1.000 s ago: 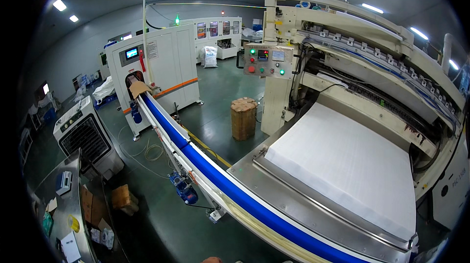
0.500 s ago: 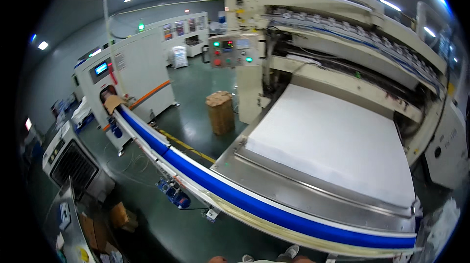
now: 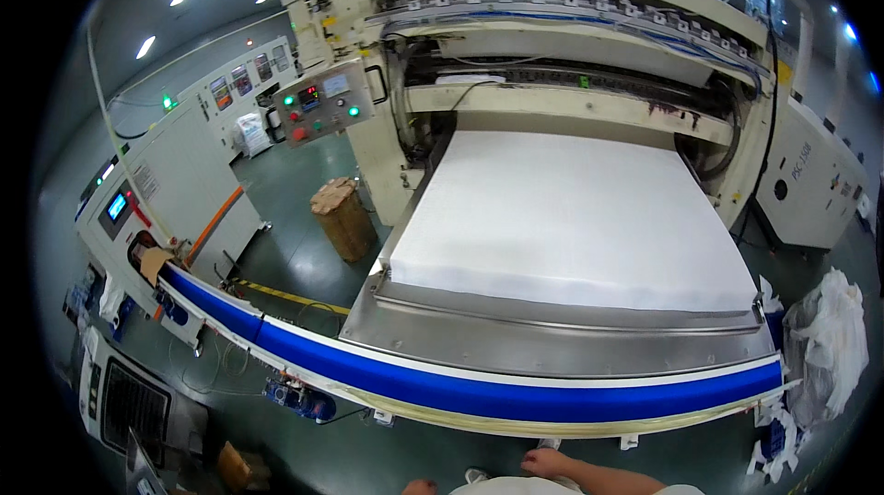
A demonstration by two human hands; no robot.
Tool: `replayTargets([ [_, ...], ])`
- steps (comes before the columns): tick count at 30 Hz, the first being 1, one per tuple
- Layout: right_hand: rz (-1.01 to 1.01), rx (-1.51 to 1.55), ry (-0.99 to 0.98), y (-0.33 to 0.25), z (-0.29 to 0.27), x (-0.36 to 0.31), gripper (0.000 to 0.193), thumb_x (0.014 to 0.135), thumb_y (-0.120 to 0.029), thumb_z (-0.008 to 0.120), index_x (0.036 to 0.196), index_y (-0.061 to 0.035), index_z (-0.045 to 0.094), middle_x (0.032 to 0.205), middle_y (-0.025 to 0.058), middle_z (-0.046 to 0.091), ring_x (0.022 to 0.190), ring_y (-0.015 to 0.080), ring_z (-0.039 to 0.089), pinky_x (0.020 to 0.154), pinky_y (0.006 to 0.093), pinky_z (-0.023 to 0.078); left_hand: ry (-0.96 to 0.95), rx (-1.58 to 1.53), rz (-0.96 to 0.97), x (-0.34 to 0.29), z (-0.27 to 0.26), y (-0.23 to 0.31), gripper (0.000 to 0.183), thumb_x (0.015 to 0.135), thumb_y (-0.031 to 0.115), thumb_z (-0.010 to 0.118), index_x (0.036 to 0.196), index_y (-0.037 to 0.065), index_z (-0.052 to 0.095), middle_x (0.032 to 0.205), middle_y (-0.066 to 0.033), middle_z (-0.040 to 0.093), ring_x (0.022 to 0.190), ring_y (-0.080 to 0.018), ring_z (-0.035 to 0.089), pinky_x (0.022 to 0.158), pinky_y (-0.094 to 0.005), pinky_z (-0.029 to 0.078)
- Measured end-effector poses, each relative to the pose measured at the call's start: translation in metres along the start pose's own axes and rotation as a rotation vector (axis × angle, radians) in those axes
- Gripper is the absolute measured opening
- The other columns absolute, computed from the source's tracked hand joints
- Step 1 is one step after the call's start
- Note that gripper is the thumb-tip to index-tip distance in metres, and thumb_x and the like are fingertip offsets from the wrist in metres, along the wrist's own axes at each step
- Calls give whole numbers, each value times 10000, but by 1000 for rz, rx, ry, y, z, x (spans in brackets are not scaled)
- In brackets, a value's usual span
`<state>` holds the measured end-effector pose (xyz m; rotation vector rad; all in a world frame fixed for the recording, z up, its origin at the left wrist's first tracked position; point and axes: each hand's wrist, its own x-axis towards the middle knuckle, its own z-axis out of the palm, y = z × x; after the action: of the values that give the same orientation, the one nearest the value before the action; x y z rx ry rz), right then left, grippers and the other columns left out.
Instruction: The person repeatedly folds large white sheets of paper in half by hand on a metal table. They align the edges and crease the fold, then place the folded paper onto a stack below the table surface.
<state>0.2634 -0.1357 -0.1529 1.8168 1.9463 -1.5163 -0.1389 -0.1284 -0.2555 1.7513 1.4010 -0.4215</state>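
At the lower edge, my right hand (image 3: 545, 464) is held near my body with its fingers curled in; nothing shows in it. Only the top of my left hand (image 3: 420, 488) comes into the picture, and its fingers are cut off by the edge. Both hands are apart from the blue conveyor belt (image 3: 516, 403), which runs across in front of me. Beyond the belt, a wide stack of white sheets (image 3: 571, 219) lies on a steel table (image 3: 479, 343), reaching under a large cream-coloured machine (image 3: 552, 101).
A control panel (image 3: 324, 101) with lit buttons hangs left of the machine. The belt leads to a white cabinet machine (image 3: 175, 196) at the far left. A brown carton-like bundle (image 3: 345, 221) stands on the floor. Bagged white scraps (image 3: 824, 348) are at the right; an air cooler (image 3: 129, 398) stands lower left.
My view has swung to the right, so the stack and machine sit nearer the middle. More of my right hand and forearm shows now. The stack looks unchanged.
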Motion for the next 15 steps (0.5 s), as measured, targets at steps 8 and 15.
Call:
replayTargets([
  [8, -298, 403, -86, -112, -110, -53, 370, 908, -406, 527, 1087, -95, 617, 884, 79, 658, 807, 176, 614, 732, 290, 474, 150, 379, 385, 63, -7, 13, 320, 827, 270, 469, 981, 46, 638, 983, -177, 638, 921, -381, 603, 741, -485, 511],
  [15, -350, 351, 19, -87, -181, -82, 313, 909, -346, 550, 1052, -78, 625, 863, 64, 659, 763, 158, 606, 716, 283, 473, -25, 430, 213, 88, -31, 77, 327, 843, 178, 419, 1032, 23, 637, 1106, -183, 621, 1011, -358, 600, 823, -447, 497],
])
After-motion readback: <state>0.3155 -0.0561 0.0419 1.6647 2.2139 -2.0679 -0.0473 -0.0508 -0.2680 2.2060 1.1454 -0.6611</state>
